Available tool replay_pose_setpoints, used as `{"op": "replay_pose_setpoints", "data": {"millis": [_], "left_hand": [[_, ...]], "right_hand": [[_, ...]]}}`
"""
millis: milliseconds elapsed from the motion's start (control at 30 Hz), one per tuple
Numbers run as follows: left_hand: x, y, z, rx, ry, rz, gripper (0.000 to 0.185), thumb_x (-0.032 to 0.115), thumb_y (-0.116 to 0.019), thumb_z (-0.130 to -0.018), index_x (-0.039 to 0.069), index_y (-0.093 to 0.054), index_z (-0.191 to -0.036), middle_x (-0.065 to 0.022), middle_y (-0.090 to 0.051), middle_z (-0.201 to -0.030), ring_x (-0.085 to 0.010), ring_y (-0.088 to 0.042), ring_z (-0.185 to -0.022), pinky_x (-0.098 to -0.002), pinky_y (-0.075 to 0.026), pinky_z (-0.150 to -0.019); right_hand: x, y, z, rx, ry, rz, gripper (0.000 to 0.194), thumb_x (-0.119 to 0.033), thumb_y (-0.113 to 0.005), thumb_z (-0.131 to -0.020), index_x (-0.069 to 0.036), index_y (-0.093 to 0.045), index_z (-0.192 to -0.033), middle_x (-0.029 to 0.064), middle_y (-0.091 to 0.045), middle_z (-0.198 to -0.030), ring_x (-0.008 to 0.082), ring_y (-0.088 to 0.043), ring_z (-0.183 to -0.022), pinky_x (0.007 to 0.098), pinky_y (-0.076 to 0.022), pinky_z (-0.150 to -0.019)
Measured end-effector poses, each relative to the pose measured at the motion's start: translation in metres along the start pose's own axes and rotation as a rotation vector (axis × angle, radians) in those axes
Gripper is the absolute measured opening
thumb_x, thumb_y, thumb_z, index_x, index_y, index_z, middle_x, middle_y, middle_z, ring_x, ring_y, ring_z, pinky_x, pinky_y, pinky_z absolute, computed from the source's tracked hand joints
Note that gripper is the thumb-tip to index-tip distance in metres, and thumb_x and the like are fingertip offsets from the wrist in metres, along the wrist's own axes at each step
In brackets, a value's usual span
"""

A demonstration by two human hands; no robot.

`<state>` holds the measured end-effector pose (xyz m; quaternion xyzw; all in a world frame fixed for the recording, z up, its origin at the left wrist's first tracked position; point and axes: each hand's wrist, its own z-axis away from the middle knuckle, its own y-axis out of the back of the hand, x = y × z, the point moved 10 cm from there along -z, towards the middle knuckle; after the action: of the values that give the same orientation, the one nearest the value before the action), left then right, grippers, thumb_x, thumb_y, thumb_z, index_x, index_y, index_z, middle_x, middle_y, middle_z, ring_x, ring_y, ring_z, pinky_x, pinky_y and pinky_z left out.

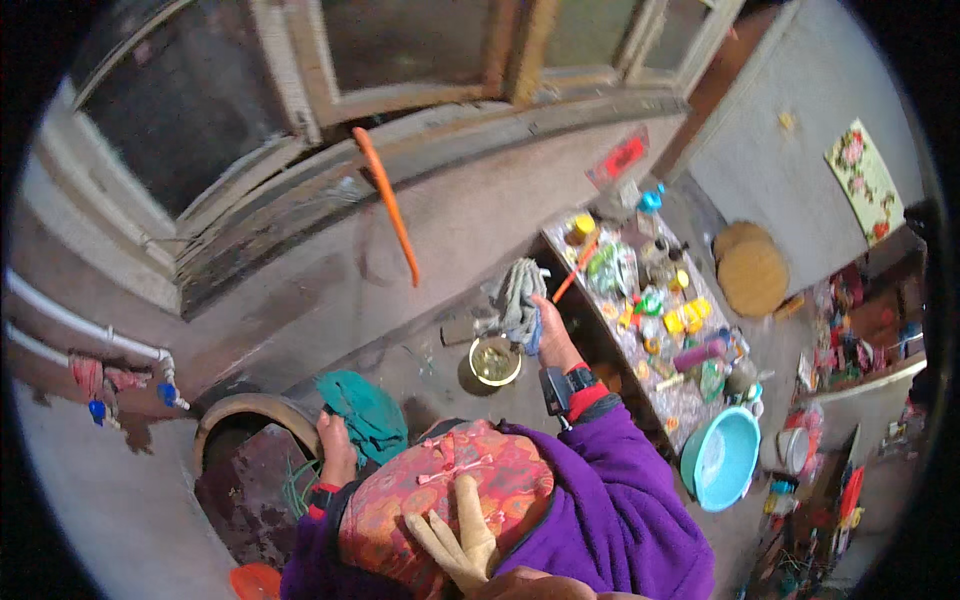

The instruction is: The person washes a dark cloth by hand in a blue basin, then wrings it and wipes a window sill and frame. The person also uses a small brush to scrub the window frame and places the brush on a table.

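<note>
My right hand (553,330) holds a bunched grey cloth (523,289) with a blue part at its lower end. Below that cloth a light-rimmed bowl or small basin (495,361) stands on the floor. At the left, my left hand (337,448) is closed on a teal-green cloth (367,416) that hangs beside a large round vat (251,405). A strap with a dark device sits on my right wrist.
A cluttered low table (637,360) with bottles and bags runs along the right. A turquoise basin (721,459) stands at its near end. An orange hose-like strip (388,206) hangs from the windowsill. White pipes with blue valves (166,393) line the left wall.
</note>
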<state>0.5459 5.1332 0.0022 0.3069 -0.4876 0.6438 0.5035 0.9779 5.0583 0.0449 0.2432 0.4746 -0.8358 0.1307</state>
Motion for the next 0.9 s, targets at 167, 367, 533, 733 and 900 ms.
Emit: {"op": "replay_pose_setpoints", "data": {"millis": [167,367,533,733,900], "left_hand": [[-0.033,-0.082,0.014,-0.157,0.057,0.042,0.027,0.002,-0.043,-0.082,0.001,-0.053,-0.108,-0.0094,-0.059,-0.1,-0.0212,-0.06,-0.088,-0.0346,-0.05,-0.079],[-0.087,-0.194,0.044,-0.28,0.19,-0.125,0.032,0.0,-0.041,-0.082,-0.001,-0.051,-0.112,-0.011,-0.059,-0.103,-0.022,-0.06,-0.088,-0.0346,-0.05,-0.079],[-0.111,-0.261,0.064,-0.408,0.219,-0.194,0.029,0.002,-0.038,-0.083,0.001,-0.052,-0.108,-0.0091,-0.059,-0.098,-0.0218,-0.06,-0.084,-0.0355,-0.051,-0.074],[-0.148,-0.316,0.053,-0.556,0.323,-0.301,0.026,0.004,-0.044,-0.087,0.0,-0.052,-0.112,-0.0087,-0.06,-0.099,-0.0197,-0.06,-0.087,-0.0326,-0.05,-0.078],[-0.192,-0.36,0.065,-0.677,0.415,-0.396,0.024,0.009,-0.044,-0.088,0.002,-0.053,-0.108,-0.0083,-0.059,-0.097,-0.0208,-0.059,-0.083,-0.0347,-0.05,-0.074]], "right_hand": [[-0.057,0.079,0.041,-0.135,0.248,-0.144,0.037,-0.031,-0.045,-0.088,-0.005,-0.055,-0.112,0.013,-0.064,-0.098,0.0291,-0.062,-0.086,0.0426,-0.0502,-0.08],[-0.081,0.206,0.106,0.134,0.269,-0.181,0.038,-0.032,-0.044,-0.09,-0.003,-0.055,-0.111,0.0126,-0.064,-0.098,0.0276,-0.062,-0.085,0.0407,-0.0501,-0.079],[-0.067,0.294,0.179,0.436,0.273,-0.253,0.037,-0.034,-0.044,-0.09,-0.005,-0.058,-0.108,0.0114,-0.065,-0.094,0.0281,-0.064,-0.079,0.0396,-0.0519,-0.074],[-0.024,0.344,0.276,0.568,0.355,-0.45,0.035,-0.031,-0.043,-0.09,-0.005,-0.059,-0.108,0.0111,-0.066,-0.095,0.0269,-0.064,-0.082,0.0394,-0.0514,-0.077],[0.003,0.351,0.371,0.712,0.546,-0.431,0.036,-0.028,-0.04,-0.091,-0.004,-0.056,-0.112,0.0112,-0.064,-0.1,0.0247,-0.063,-0.088,0.0368,-0.0494,-0.081]]}}
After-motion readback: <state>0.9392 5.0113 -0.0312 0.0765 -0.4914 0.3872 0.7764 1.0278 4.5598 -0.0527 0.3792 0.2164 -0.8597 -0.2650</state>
